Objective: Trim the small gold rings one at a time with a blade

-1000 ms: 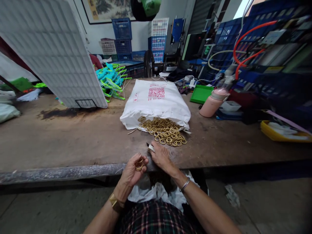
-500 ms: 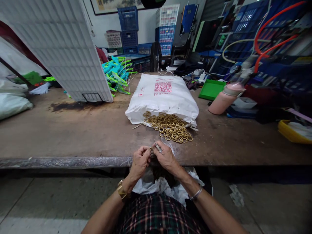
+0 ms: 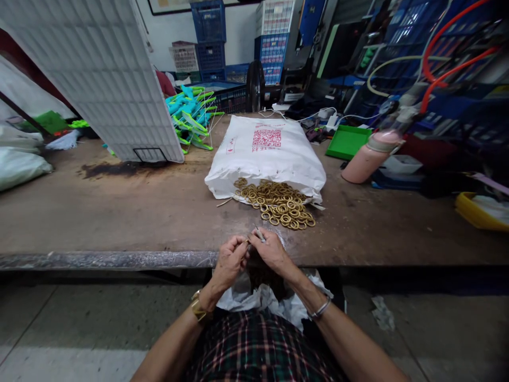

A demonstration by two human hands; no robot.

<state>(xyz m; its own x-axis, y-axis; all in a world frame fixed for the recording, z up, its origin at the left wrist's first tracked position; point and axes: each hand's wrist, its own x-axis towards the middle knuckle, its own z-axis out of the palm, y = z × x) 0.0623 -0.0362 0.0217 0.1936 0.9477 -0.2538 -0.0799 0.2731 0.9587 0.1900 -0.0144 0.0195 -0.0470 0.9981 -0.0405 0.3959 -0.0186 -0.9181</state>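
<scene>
Gold-coloured rings (image 3: 284, 204) spill in a heap from the mouth of a white sack (image 3: 266, 151) lying on the brown table. Near the table's front edge, my left hand (image 3: 231, 259) pinches a small golden piece, probably a ring, mostly hidden by the fingers. Close beside it, my right hand (image 3: 272, 253) is closed around a thin pale tool (image 3: 260, 234) with a pointed tip. The fingertips of both hands nearly meet at the small piece. Below them, an open white bag (image 3: 260, 300) with dark contents lies over the lap.
A tall white ribbed panel (image 3: 103, 79) stands at the left, beside green and turquoise plastic pieces (image 3: 193, 116). Right of the sack are a green tray (image 3: 348, 142), a pink bottle (image 3: 369, 159) and a yellow container (image 3: 481, 212). Orange hoses (image 3: 427, 63) hang at the upper right.
The camera view has shifted slightly. The tool in my right hand has tilted a little; both hands remain close together.
</scene>
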